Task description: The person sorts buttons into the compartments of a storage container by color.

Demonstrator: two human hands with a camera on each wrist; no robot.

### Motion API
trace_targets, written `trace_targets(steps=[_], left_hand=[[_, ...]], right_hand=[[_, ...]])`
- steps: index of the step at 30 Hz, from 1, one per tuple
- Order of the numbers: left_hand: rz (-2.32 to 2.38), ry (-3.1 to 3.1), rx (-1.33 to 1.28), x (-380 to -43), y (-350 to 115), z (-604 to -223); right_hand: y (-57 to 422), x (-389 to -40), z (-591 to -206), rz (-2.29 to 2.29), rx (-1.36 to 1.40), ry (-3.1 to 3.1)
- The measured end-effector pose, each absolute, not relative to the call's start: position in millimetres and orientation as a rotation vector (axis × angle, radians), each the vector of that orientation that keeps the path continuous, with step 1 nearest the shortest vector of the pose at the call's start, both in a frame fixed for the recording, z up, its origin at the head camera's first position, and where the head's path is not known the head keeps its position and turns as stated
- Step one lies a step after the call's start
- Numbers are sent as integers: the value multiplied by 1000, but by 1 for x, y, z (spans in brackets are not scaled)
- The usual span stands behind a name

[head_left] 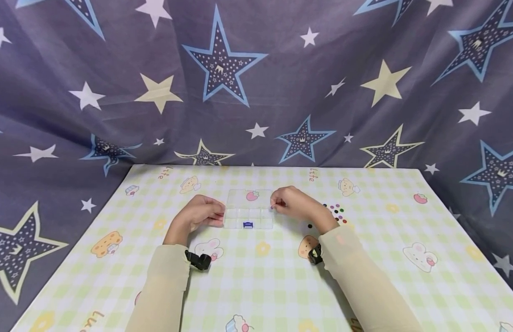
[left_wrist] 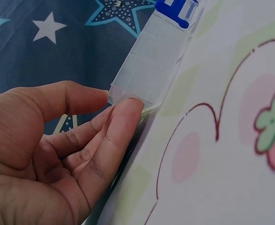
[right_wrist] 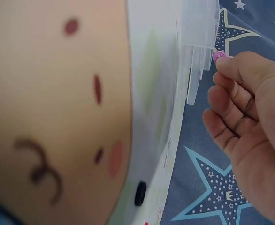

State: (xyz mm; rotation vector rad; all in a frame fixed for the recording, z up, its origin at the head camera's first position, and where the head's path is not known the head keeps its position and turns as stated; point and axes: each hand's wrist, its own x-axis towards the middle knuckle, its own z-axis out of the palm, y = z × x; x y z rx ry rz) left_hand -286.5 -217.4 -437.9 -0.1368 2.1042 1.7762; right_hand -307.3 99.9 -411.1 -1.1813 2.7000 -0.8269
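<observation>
A clear plastic compartment box (head_left: 237, 224) stands on the table with its lid (head_left: 236, 197) laid back and a blue latch (head_left: 248, 225) at the front. My left hand (head_left: 201, 212) holds the box's left end; in the left wrist view the thumb and fingers pinch its corner. Beyond the box's right side is my right hand (head_left: 297, 203). Between its thumb and index finger it pinches a small pink-purple button (right_wrist: 218, 56), close to the box wall in the right wrist view. The other right fingers are loosely curled.
Several small coloured buttons (head_left: 337, 211) lie scattered right of the box, partly behind the right wrist. A black button (right_wrist: 140, 193) lies apart from them, nearer. The table has a checked cartoon cloth (head_left: 256, 281), and a star-printed curtain (head_left: 256, 120) hangs behind its far edge.
</observation>
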Motion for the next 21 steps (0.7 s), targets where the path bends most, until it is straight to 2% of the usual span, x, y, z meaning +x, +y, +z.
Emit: trace_targets(steps=[21], left_hand=[[1798, 2070, -139, -285, -218, -437]], right_hand=[[97, -305, -407, -777, -1196, 2748]])
